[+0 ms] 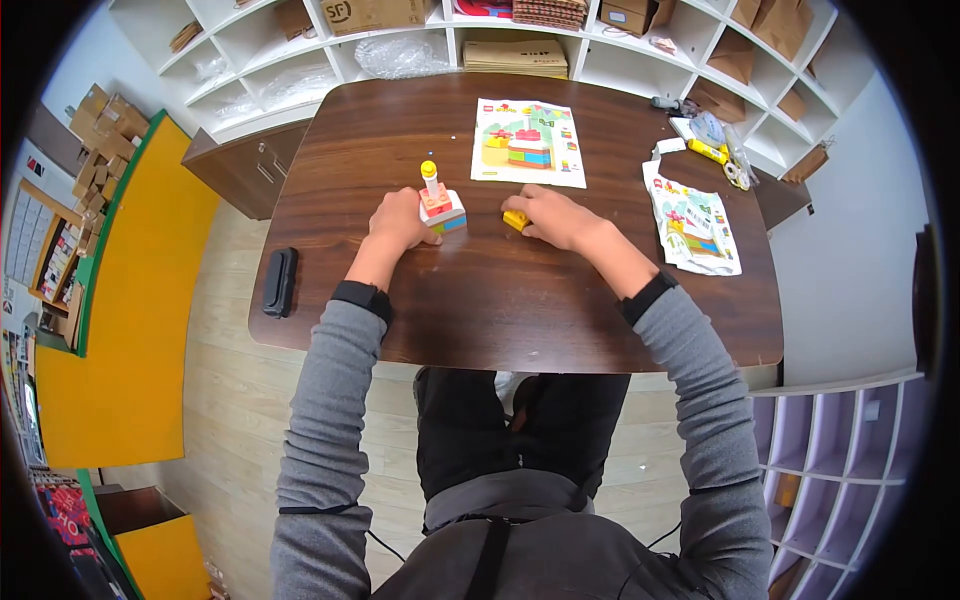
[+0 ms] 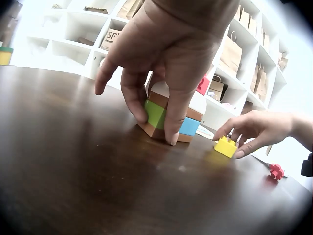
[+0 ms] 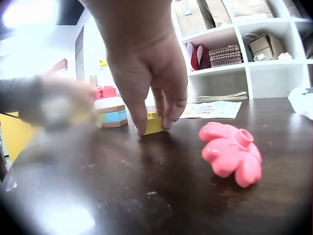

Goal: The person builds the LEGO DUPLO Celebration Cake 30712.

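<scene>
My left hand (image 1: 398, 220) grips the lower part of a brick stack (image 1: 450, 222) at the table's left-centre. In the left wrist view, its thumb and a finger lie around the green brick (image 2: 155, 115) and blue brick (image 2: 188, 127). On the stack are a red brick marked 2 (image 3: 103, 92) and an upright piece with a yellow top (image 1: 429, 169). To the right, my right hand (image 1: 555, 215) pinches a small yellow brick (image 3: 153, 125) at the tabletop. A pink flower-shaped piece (image 3: 234, 152) lies on the table near that hand.
A printed picture sheet (image 1: 528, 143) lies behind the hands. Farther right are a crumpled printed bag (image 1: 695, 228) and a yellow tube (image 1: 708, 151) among small items. A black case (image 1: 280, 283) sits at the left table edge. White shelves (image 1: 590, 62) stand behind the table.
</scene>
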`<state>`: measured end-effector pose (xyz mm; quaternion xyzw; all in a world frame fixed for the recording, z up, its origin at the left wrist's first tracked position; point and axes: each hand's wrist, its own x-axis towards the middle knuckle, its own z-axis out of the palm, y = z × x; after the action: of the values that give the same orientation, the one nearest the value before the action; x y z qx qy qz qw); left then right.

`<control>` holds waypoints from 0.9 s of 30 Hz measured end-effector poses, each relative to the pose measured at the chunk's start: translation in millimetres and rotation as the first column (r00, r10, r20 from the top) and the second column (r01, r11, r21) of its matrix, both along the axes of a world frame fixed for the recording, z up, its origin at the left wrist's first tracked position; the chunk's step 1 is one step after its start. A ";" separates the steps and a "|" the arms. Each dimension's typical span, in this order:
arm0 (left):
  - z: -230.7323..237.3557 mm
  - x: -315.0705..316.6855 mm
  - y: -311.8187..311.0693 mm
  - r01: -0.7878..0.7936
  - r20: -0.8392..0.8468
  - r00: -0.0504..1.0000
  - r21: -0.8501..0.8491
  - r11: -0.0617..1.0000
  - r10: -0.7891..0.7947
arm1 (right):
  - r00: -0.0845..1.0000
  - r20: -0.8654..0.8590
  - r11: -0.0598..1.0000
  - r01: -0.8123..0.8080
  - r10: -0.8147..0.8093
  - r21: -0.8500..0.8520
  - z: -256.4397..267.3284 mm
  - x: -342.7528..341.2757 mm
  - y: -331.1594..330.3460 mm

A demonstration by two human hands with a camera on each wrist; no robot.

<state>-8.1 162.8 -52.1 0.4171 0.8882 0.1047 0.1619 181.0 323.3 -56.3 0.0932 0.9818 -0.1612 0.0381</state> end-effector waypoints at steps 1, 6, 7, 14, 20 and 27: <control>2.1 1.9 3.7 -0.006 0.006 1.000 -0.005 1.000 0.006 | 1.000 -0.002 1.000 -0.004 0.004 -0.024 -1.1 5.4 0.2; 0.6 5.1 14.0 0.051 -0.028 0.998 -0.003 0.999 -0.051 | 0.997 0.073 0.998 -0.016 0.020 -0.061 28.9 51.4 3.6; -0.7 5.8 17.2 0.070 -0.020 0.997 0.002 0.998 -0.070 | 0.999 0.032 0.996 -0.019 0.022 -0.091 32.1 64.4 9.3; 1.9 12.8 33.3 0.151 -0.035 0.988 -0.053 0.987 -0.153 | 0.986 0.138 0.971 0.123 -0.095 -0.206 31.4 123.7 18.5; 5.3 19.7 36.4 0.133 0.001 0.991 -0.069 0.989 -0.133 | 1.000 -0.008 0.990 0.015 -0.017 -0.139 17.3 104.7 22.3; 8.1 22.5 33.9 0.131 -0.024 0.991 -0.027 0.991 -0.132 | 0.986 -0.130 0.922 0.044 -0.101 -0.384 28.1 49.4 18.2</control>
<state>14.4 196.7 -44.1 0.4739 0.8620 0.0772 0.1625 230.4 341.5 -28.2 0.1081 0.9280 -0.3557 -0.0230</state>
